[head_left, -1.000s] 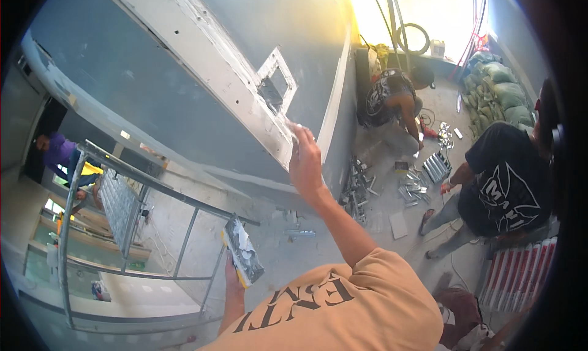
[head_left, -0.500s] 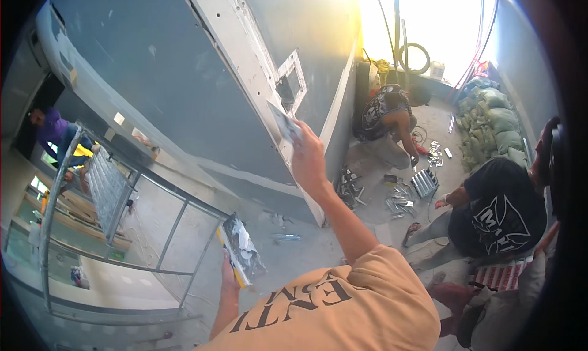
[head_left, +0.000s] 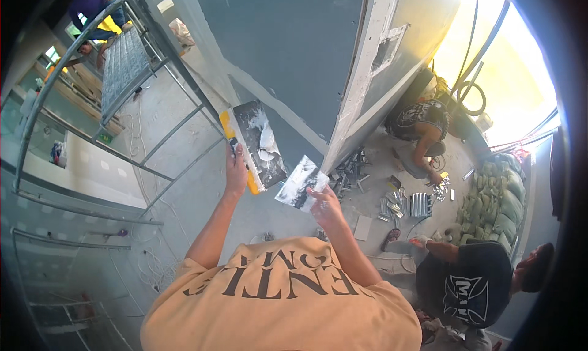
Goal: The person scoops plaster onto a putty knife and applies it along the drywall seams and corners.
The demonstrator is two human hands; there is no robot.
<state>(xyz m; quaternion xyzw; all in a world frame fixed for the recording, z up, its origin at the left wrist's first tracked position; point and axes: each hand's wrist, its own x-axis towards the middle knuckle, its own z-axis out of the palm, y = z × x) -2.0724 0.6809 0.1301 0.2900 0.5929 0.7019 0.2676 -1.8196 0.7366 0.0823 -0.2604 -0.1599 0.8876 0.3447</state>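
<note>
Paste [head_left: 267, 141] lay on the wide blade [head_left: 250, 116], gripped in my closed left fingers [head_left: 238, 154]; just right of it, my right fingers [head_left: 316, 193] pinched the scraper [head_left: 300, 183]. Loading seemed underway, next calling for a level scoop.

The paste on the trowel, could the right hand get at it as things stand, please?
Probably yes: the right hand holds a scraper close beside the trowel, and nothing seems to block the way to the paste.

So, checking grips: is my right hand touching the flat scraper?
Touching: the head view shows the right hand gripping the flat scraper by its edge.
</note>
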